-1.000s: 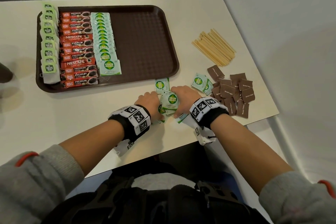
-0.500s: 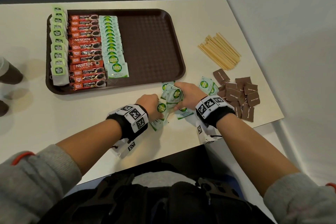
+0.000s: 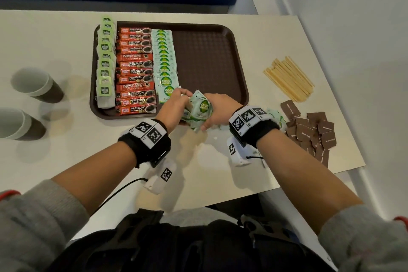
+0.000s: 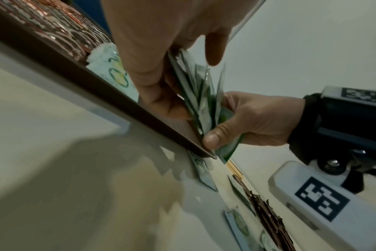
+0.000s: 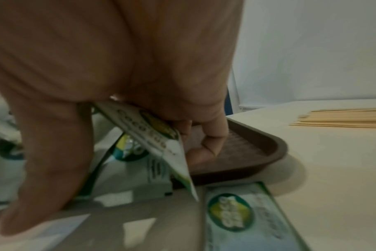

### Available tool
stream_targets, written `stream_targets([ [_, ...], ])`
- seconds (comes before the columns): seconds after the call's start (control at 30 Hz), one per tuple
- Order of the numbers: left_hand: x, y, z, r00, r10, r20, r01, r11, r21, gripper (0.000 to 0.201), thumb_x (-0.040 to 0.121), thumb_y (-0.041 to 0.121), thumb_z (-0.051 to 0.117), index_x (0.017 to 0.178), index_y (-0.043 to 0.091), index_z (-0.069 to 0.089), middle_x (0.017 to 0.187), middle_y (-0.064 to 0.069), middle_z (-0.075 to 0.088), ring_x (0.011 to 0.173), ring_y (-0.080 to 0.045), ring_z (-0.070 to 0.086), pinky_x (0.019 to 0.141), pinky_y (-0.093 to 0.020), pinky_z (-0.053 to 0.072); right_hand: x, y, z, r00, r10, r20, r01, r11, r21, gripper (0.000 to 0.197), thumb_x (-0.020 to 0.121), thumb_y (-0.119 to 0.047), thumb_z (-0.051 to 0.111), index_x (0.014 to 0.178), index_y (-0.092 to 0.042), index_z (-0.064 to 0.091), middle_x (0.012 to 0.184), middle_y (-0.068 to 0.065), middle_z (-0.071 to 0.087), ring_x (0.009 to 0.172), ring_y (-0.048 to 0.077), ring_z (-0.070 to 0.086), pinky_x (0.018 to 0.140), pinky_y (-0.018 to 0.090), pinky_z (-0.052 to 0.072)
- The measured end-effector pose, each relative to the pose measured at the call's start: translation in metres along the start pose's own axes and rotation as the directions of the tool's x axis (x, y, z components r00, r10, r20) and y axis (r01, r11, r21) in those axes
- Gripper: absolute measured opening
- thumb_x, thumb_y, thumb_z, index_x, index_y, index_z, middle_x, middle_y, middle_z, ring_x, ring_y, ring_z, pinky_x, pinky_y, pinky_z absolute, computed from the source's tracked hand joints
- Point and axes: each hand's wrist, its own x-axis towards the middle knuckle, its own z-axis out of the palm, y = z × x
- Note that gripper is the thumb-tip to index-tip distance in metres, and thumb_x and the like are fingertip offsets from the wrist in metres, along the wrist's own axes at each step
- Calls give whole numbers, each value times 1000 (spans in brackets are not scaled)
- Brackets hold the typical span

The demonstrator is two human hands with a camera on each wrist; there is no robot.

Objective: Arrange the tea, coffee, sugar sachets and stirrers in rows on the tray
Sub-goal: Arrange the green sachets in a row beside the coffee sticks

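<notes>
A brown tray (image 3: 209, 55) holds a row of tea bags (image 3: 105, 64), a row of red coffee sticks (image 3: 134, 70) and a row of green-and-white sugar sachets (image 3: 165, 59). Both hands hold one bundle of the same green sachets (image 3: 199, 110) above the tray's near edge. My left hand (image 3: 174, 106) grips the bundle's left side, my right hand (image 3: 217, 109) its right side. In the left wrist view the sachets (image 4: 202, 101) fan between the two hands. A loose sachet (image 5: 236, 214) lies on the table under my right hand.
Wooden stirrers (image 3: 289, 78) lie in a bundle right of the tray. Brown sachets (image 3: 313, 132) are heaped at the table's right front, with green sachets (image 3: 274, 115) beside them. Two paper cups (image 3: 36, 85) (image 3: 18, 125) stand at the left. The tray's right half is bare.
Both hands have lifted the gathered green sachets off the table and carried them up to the tray's near edge. The head view has shifted, bringing the cups into sight.
</notes>
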Motion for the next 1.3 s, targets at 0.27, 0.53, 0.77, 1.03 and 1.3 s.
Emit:
stream_targets([
  [0.27, 11, -9, -55, 981, 193, -22, -167, 896, 411, 41, 82, 27, 72, 115, 19, 49, 108, -5, 66, 96, -24, 64, 87, -37, 51, 31, -47, 6, 999, -27, 45, 29, 998, -48, 61, 63, -46, 82, 107, -15, 55, 100, 0, 62, 90, 18, 59, 73, 27, 47],
  [0.53, 21, -7, -103, 991, 67, -117, -49, 987, 155, 49, 73, 34, 74, 113, 20, 49, 110, -5, 68, 99, -23, 66, 92, -45, 52, 61, -67, -9, 994, -29, -101, 41, 993, 114, 52, 65, -45, 82, 102, -16, 60, 105, 2, 58, 102, 15, 54, 79, 25, 40],
  [0.77, 24, -7, -119, 990, 63, -130, -67, 997, -24, 40, 84, 17, 71, 118, 14, 49, 118, -11, 64, 104, -26, 65, 88, -43, 54, 74, -70, -11, 986, -64, -154, 113, 935, 337, 28, 74, -27, 78, 96, -22, 61, 103, -8, 60, 114, 12, 56, 87, 23, 41],
  [1.03, 32, -3, -119, 972, 111, -209, -116, 993, -13, 23, 86, 14, 68, 89, 32, 53, 112, -6, 64, 105, -25, 64, 90, -42, 53, 81, -55, -25, 943, -52, -328, 188, 899, 397, 21, 85, -21, 68, 99, -17, 54, 116, 3, 63, 116, 14, 55, 93, 28, 43],
  [1.3, 35, 10, -98, 976, 132, -172, -148, 985, -86, 22, 87, 18, 67, 100, 26, 51, 111, -6, 67, 101, -23, 67, 92, -47, 53, 92, -59, -29, 954, -106, -282, 227, 868, 441, 24, 80, -30, 72, 86, -37, 49, 115, 7, 65, 112, 22, 60, 95, 48, 48],
])
